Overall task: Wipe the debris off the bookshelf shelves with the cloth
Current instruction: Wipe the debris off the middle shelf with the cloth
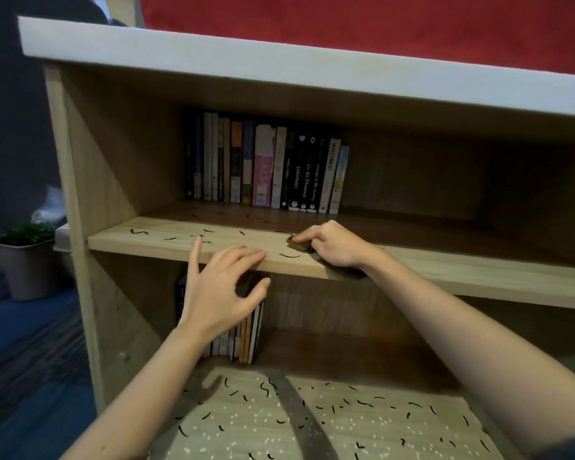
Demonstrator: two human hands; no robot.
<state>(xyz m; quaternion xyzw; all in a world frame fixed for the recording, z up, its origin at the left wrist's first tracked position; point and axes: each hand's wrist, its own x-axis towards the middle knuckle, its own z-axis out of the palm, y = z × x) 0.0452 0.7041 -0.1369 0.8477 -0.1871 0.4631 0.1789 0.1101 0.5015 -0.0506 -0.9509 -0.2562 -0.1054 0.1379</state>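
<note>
Right hand [334, 245] clutches dark cloth [302, 246] on shelf [146, 234]; left hand [218, 290] spread, fingertips [259, 253] touching shelf edge.

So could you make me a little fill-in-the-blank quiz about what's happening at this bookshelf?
1. The right hand presses a dark ____ onto the upper shelf.
2. The left hand holds ____, fingers spread at that shelf's front edge.
3. Only the ____ shelf has white specks among its black strands.
4. The books on the upper shelf stand at its ____.

Missing words: cloth; nothing; lower; back.
</note>
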